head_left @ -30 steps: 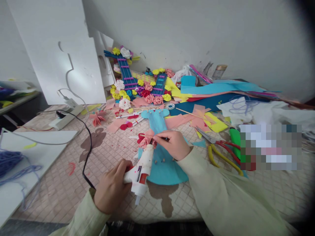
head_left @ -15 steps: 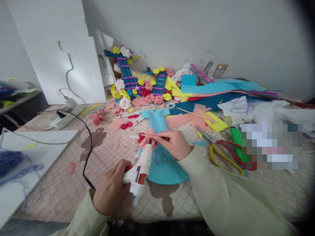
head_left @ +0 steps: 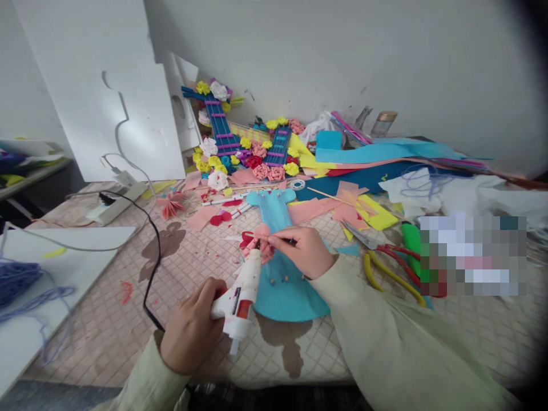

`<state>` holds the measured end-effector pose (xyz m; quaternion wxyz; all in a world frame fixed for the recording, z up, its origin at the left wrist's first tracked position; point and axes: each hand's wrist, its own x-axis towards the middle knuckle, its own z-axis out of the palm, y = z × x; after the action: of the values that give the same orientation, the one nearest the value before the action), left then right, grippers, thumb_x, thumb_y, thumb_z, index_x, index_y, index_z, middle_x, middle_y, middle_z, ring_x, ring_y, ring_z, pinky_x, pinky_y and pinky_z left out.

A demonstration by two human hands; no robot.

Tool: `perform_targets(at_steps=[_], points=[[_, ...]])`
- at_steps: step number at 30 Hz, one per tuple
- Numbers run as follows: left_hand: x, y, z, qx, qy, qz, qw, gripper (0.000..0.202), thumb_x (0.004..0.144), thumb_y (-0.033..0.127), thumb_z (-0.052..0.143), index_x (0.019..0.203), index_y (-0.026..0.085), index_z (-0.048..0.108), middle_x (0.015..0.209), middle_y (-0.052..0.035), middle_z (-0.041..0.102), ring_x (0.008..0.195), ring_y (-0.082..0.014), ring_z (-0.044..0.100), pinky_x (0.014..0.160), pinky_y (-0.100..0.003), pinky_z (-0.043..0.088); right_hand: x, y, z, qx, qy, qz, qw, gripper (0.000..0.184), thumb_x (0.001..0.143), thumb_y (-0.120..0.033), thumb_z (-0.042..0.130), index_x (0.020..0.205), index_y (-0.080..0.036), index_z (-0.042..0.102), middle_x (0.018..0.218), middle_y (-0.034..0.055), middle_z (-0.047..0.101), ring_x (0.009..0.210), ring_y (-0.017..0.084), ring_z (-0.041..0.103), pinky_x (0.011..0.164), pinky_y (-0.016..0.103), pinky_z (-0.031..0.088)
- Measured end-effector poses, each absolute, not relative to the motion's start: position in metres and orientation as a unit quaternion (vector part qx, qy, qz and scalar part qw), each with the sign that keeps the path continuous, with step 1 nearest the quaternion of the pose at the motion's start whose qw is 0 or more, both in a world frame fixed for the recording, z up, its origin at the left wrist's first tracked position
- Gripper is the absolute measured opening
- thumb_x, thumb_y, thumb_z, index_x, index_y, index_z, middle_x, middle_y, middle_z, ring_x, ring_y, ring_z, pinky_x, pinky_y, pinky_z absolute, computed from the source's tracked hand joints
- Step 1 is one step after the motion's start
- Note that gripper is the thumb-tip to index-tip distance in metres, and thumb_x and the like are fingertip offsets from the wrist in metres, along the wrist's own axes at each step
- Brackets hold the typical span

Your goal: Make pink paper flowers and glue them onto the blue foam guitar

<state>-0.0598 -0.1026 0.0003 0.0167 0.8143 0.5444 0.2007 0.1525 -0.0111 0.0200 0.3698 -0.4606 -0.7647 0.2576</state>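
Observation:
My left hand (head_left: 194, 325) is wrapped round the handle of a white hot glue gun (head_left: 237, 299) with a glue stick jutting from its rear. The gun's dark nozzle reaches the pink crepe paper flower (head_left: 265, 251). My right hand (head_left: 302, 251) pinches a pink bit at the flower's top edge, and its fingertips partly cover it. Beneath both lies a turquoise guitar-like shape (head_left: 291, 299) with small pegs, flat on the table. Beside the flower is a red paper piece (head_left: 245, 238).
Decorated blue guitar-like crafts (head_left: 222, 131) with paper flowers stand at the back. Scissors (head_left: 363, 237) and yellow-handled pliers (head_left: 394, 279) lie right. The gun's black cord (head_left: 154, 268) runs left to a power strip (head_left: 115, 202). Blue yarn (head_left: 19, 282) sits on a white board.
The glue gun and my left hand have shifted slightly left and down. My right hand stays in nearly the same place at the flower.

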Motion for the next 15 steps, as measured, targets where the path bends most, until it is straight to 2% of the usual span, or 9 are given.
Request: perform_targets(at_steps=[15], points=[[-0.0627, -0.1040, 0.0012, 0.797, 0.559, 0.230, 0.014, 0.017, 0.070, 0.015, 0.044, 0.086, 0.019, 0.045, 0.070, -0.0016, 0.061, 0.057, -0.0154, 0.059, 0.050, -0.024, 0.044, 0.1533, -0.0101, 0.0187, -0.468, -0.765, 0.248, 0.368, 0.018, 0.078, -0.022, 0.054, 0.072, -0.016, 0.070, 0.069, 0.0029, 0.068, 0.061, 0.012, 0.058, 0.055, 0.021, 0.038]])
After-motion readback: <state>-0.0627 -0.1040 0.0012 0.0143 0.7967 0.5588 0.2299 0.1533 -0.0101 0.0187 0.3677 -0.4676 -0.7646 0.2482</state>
